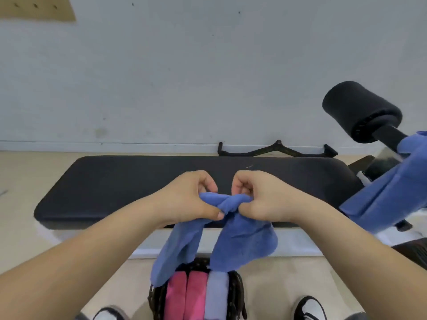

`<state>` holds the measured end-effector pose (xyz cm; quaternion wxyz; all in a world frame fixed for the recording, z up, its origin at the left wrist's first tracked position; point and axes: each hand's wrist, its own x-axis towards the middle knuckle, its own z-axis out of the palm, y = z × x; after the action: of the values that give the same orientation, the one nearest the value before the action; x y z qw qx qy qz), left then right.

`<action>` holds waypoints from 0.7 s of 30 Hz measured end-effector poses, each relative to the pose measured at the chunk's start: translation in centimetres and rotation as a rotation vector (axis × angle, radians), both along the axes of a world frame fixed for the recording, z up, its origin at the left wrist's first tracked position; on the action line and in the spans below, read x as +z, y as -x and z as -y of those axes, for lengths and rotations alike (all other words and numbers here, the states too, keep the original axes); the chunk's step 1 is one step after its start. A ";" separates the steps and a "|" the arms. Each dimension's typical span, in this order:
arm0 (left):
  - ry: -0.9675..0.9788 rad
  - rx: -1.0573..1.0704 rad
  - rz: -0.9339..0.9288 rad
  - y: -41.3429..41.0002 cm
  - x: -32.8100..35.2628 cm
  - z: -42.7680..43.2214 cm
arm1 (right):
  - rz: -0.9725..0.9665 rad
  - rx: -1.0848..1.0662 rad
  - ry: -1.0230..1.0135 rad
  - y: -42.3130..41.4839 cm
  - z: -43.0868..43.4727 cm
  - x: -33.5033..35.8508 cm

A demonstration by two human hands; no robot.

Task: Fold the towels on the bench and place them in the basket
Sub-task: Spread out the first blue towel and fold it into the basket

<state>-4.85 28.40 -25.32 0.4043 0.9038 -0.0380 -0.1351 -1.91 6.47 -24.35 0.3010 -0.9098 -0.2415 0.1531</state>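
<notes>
The black bench [115, 192] runs across in front, with another blue towel [388, 199] draped at its right end (not yet folded). The held blue towel [242, 241] hangs in two bunched tails above the basket [239, 294], where pink towels [187, 296] sit folded. The left hand [189, 199] and right hand [261, 197] are close together, each pinching its twisted top edge. If that twist isn't shaken out, the fold will likely come out lumpy, and a tail could snag the basket rim.

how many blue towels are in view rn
3. A blue towel hangs from the left hand and right hand; a draped towel lies over the right end of the bench; a paler folded towel sits in the basket beside pink towels. Others may be hidden there.
</notes>
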 end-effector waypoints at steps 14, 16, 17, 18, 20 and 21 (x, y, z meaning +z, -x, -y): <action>0.194 -0.153 -0.197 -1.3 -2.1 -3.5 | -0.253 0.133 -0.011 -0.5 -2.7 -2.4; 0.216 -0.175 -0.158 -1.0 -2.0 -3.0 | -0.430 0.116 -0.241 -0.2 -2.8 -2.4; 0.233 -0.181 -0.138 -0.8 -1.7 -2.9 | -0.486 0.089 -0.321 -0.2 -2.8 -2.5; 0.259 -0.188 -0.122 -0.6 -1.5 -2.9 | -0.515 0.060 -0.371 -0.2 -2.8 -2.6; 0.317 -0.200 -0.113 -0.2 -0.9 -3.1 | -0.552 0.030 -0.428 -0.4 -2.7 -2.8; 0.330 -0.209 -0.114 -0.1 -0.8 -3.3 | -0.566 0.027 -0.440 -0.4 -2.6 -2.8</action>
<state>-4.80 31.66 -26.09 0.5322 0.8073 -0.1305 -0.2193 -1.55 9.06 -27.14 0.5424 -0.7415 -0.1879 0.3473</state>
